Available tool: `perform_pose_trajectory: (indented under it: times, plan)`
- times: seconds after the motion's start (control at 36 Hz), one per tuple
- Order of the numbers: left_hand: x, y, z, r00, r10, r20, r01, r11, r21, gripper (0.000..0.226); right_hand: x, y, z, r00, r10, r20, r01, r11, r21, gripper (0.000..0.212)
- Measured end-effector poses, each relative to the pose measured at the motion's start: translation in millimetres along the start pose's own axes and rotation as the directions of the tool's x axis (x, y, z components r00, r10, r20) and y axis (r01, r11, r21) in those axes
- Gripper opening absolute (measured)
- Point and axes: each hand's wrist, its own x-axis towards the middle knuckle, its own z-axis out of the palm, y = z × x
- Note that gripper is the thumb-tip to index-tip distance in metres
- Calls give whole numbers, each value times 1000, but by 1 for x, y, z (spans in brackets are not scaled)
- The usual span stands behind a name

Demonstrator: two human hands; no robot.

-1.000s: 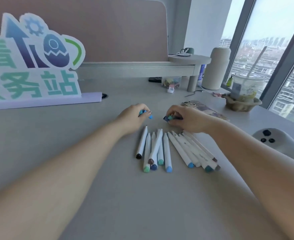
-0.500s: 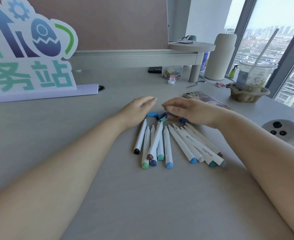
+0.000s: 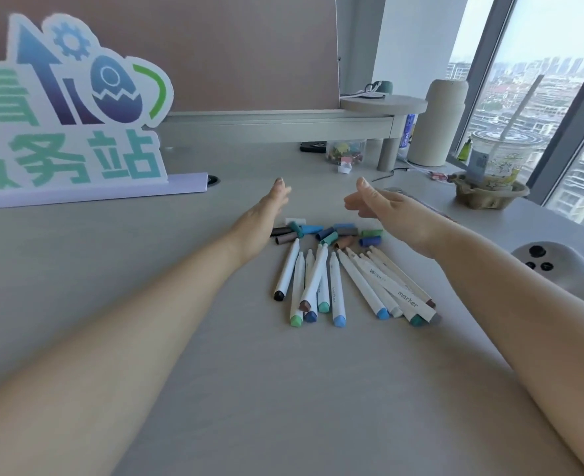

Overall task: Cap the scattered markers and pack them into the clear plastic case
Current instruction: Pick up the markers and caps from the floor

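Observation:
Several white markers [image 3: 332, 286] lie fanned out on the grey desk [image 3: 215, 389], coloured ends toward me and bare tips pointing away. Beyond the tips lies a loose heap of caps [image 3: 332, 235] in blue, teal, green, brown and grey. My left hand [image 3: 263, 218] hovers at the left of the caps, fingers straight, holding nothing. My right hand [image 3: 383, 207] is raised at the right of the caps, thumb up and fingers loosely curled, also empty. I see no clear plastic case in view.
A big cut-out sign [image 3: 67, 115] stands at the back left. A low shelf [image 3: 283, 123], a small jar of clips [image 3: 345, 152], a beige bottle [image 3: 438, 121] and an iced drink in a paper holder [image 3: 490, 176] line the back right. A grey controller [image 3: 565, 269] lies at the right.
Both hands have let go of the caps and lifted away from the heap, spreading apart. The caps now lie uncovered on the desk. The view has shifted slightly.

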Motion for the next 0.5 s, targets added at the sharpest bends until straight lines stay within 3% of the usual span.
perform_pose_trajectory:
  times: [0.14,0.25,0.33,0.5]
  plan:
    - [-42,-2,-33,993,-5,-119,15,997,76,60,-21,-23,4,997,-53,-62,48,995,-87,59]
    - [-96,-1,-67,980,6,-201,28,986,166,52,-44,-55,21,987,-139,-79,131,987,-92,39]
    - [-144,1,-92,965,23,-262,52,960,275,35,-62,-85,51,982,-178,-61,174,983,-58,31]
    - [-246,-19,-154,931,21,-365,156,881,447,33,-91,-137,140,963,-269,7,269,963,-21,26]
